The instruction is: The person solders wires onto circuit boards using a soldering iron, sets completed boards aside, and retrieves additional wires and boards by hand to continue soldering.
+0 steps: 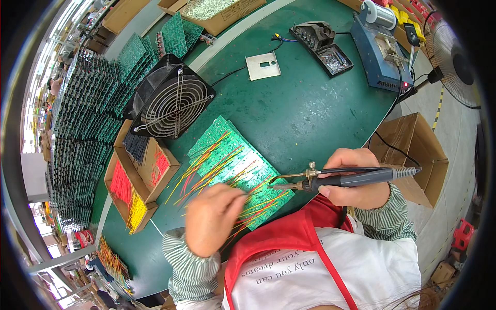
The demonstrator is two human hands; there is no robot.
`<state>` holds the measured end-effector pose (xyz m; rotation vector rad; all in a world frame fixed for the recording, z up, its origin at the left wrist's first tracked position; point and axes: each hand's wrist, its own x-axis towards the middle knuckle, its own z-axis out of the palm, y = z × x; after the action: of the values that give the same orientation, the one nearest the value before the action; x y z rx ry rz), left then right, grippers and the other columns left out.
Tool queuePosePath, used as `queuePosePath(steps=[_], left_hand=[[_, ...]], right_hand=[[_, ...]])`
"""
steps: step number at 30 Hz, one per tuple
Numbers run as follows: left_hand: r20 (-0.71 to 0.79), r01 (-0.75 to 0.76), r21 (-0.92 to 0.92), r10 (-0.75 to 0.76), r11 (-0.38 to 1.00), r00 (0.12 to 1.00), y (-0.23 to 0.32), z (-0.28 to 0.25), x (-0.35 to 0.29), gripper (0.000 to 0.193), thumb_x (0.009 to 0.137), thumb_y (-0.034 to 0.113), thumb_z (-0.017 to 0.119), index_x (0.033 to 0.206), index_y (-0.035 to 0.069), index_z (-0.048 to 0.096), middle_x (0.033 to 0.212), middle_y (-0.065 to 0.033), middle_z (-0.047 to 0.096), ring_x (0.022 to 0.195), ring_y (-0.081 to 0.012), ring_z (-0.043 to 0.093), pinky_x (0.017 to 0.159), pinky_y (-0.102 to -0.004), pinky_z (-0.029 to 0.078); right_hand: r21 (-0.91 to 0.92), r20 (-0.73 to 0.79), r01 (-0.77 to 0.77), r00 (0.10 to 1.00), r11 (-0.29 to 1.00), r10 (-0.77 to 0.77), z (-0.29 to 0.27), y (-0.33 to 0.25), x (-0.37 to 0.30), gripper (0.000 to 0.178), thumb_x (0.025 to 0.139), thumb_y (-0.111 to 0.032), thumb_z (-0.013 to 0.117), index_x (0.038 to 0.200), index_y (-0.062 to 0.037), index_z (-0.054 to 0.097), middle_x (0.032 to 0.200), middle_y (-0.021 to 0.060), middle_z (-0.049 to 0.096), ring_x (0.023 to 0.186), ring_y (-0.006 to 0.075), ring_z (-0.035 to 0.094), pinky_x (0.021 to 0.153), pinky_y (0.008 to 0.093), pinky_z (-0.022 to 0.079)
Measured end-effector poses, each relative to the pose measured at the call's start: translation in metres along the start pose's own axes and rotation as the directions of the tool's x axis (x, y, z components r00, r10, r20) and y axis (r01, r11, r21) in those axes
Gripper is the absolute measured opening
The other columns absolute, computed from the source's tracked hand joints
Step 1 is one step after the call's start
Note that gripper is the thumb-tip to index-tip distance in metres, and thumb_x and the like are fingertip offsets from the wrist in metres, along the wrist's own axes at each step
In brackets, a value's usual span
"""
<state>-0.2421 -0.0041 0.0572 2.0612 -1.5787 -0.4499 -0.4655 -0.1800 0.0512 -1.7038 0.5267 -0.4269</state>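
Note:
My right hand [356, 178] is wrapped around a grey soldering iron [361, 178] with a thin brass solder-feed tube along it. The iron's tip points left, at the right edge of a green circuit board [219, 137]. Rows of red and yellow wires [212, 173] stick out of the board toward the lower left. Over the board's lower left side, my left hand [214, 217] is closed in a pinch, slightly blurred. Its fingertips are beside the wires near the iron's tip; whatever lies between them is hidden.
A black fan [173, 101] with a wire guard stands left of the board. A cardboard box [147, 199] holds red, yellow and black wires. Stacked circuit boards [77, 144] rise far left. A blue solder feeder [380, 57], black tray [333, 59] and white plate [262, 66] sit behind.

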Motion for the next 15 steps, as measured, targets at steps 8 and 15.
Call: queuePosePath(steps=[8, 15], left_hand=[[-0.132, 0.033, 0.116, -0.018, 0.993, 0.991, 0.014, -0.007, -0.002, 0.010, 0.079, 0.004, 0.068, 0.088, 0.001, 0.067, 0.076, -0.0111, 0.066, 0.060, -0.0195, 0.060, 0.057, -0.0301, 0.047], [-0.005, 0.030, -0.049, -0.031, 0.998, 1.000, 0.019, 0.026, 0.015, 0.010, 0.078, 0.006, 0.069, 0.084, -0.001, 0.065, 0.073, -0.0100, 0.060, 0.056, -0.0188, 0.054, 0.052, -0.0285, 0.042]], right_hand=[[0.019, -0.014, -0.011, 1.000, 1.000, 0.011, -0.006, 0.004, -0.006, 0.017, 0.071, -0.010, 0.073, 0.079, -0.0009, 0.061, 0.061, 0.0011, 0.060, 0.054, 0.0049, 0.054, 0.048, 0.0220, 0.042], [0.052, -0.061, 0.017, 0.998, 0.998, -0.014, -0.009, 0.005, -0.008, 0.017, 0.071, -0.009, 0.073, 0.079, 0.0002, 0.061, 0.061, 0.0005, 0.059, 0.053, 0.0045, 0.053, 0.048, 0.0217, 0.041]])
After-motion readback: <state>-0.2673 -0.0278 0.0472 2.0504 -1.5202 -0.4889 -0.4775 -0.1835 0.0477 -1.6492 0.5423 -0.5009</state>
